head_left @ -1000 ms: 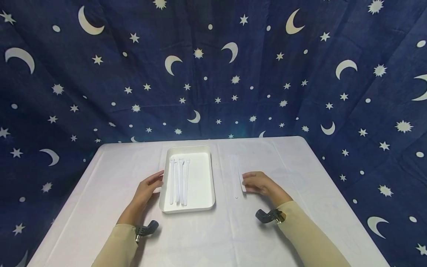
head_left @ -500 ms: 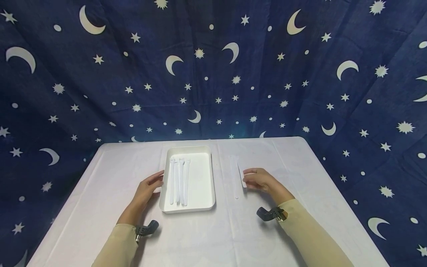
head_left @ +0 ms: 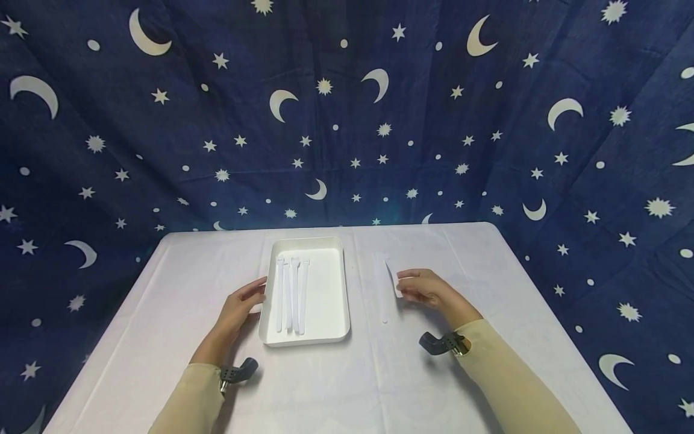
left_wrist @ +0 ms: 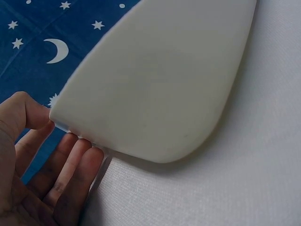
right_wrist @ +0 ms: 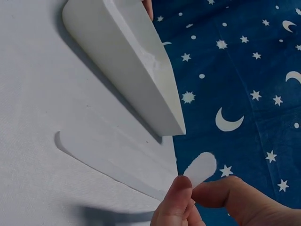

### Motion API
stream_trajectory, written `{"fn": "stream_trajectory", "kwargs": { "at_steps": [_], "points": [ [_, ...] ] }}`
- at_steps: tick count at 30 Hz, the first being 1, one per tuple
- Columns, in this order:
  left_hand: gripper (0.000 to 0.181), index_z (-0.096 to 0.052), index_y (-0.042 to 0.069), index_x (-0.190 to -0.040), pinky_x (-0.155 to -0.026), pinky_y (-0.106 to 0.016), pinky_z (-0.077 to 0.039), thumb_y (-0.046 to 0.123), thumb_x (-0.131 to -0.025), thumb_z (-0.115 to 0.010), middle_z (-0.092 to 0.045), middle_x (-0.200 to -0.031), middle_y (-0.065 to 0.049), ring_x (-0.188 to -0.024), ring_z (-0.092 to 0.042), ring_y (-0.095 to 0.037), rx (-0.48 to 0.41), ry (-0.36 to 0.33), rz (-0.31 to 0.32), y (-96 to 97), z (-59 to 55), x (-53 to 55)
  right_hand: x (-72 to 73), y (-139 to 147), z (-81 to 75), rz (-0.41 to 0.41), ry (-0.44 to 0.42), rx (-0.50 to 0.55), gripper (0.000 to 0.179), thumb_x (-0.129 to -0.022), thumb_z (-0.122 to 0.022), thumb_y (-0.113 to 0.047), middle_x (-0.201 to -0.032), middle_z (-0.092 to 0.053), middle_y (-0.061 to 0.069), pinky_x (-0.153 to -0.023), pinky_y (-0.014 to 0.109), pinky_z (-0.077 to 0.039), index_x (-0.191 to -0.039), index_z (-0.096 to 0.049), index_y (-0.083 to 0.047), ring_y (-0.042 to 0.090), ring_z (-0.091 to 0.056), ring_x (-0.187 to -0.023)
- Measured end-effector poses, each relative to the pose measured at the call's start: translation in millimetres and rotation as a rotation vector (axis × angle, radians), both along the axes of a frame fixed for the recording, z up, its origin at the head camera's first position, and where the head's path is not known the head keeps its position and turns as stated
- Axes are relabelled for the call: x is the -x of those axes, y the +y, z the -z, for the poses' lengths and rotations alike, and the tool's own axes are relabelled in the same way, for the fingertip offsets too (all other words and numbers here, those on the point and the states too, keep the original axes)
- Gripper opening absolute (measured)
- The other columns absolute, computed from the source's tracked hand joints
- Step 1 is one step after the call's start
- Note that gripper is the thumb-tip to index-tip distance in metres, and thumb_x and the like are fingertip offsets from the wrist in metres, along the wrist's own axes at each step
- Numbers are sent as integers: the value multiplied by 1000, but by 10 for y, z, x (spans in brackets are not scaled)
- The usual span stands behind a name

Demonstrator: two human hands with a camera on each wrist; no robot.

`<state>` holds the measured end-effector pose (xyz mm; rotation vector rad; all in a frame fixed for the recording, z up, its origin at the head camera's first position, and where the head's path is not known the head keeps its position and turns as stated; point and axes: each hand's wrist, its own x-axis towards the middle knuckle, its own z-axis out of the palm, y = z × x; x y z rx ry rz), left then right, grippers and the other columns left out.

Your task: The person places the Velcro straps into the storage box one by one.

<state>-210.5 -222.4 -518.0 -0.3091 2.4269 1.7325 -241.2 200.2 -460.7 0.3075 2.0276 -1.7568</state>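
My right hand (head_left: 434, 295) pinches a thin white strap, shaped like a cable tie (head_left: 394, 280), between thumb and fingertips, above the table. In the right wrist view the strap's rounded end (right_wrist: 202, 167) sticks out past the fingertips. Another white strap (right_wrist: 108, 169) lies flat on the cloth close by. My left hand (head_left: 237, 307) touches the left side of a white tray (head_left: 329, 325), thumb and fingertips right at its edge in the left wrist view (left_wrist: 51, 165). Inside the tray several similar white straps (head_left: 294, 295) lie lengthwise along its left half.
A white cloth (head_left: 374, 386) covers the table and shows fold lines. Behind it hangs a dark blue curtain (head_left: 347, 199) printed with moons and stars. Black camera mounts (head_left: 441, 343) are strapped at both wrists.
My right hand has moved slightly up and away to the right, drawing the near end of the pinched strap up with it. The left hand and the tray have stayed put.
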Motion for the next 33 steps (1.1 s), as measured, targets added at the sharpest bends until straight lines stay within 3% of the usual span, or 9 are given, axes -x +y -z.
{"fn": "stream_trajectory", "kwargs": {
  "at_steps": [7,12,21,33],
  "points": [
    [57,-46,16,-148,-96,-43,-56,18,-91,-57,-46,-149,-18,-133,-49,-38,-18,-1,-2,0,-15,8,2,30,-65,1,-10,93,55,-83,-61,8,-73,-64,2,-61,18,-60,-135,-44,16,7,-66,-61],
    [59,-45,17,-148,-97,-42,-56,19,-91,-58,-46,-150,-17,-134,-48,-37,-13,-6,-1,0,-16,13,3,59,-95,-4,-11,104,54,-85,-61,8,-75,-64,2,-65,19,-61,-135,-44,17,6,-66,-64],
    [58,-45,16,-148,-98,-43,-55,20,-91,-58,-46,-149,-17,-133,-49,-37,-15,0,4,4,-25,13,7,78,-172,-1,-24,189,53,-86,-57,9,-70,-67,0,-59,15,-59,-135,-41,17,6,-67,-61],
    [58,-45,15,-148,-98,-44,-55,20,-91,-59,-46,-149,-18,-133,-49,-38,-17,-6,-9,0,-19,3,-45,-1,-317,-37,-13,176,61,-88,-58,7,-82,-64,0,-72,20,-61,-143,-34,16,5,-65,-71]
  ]
}}
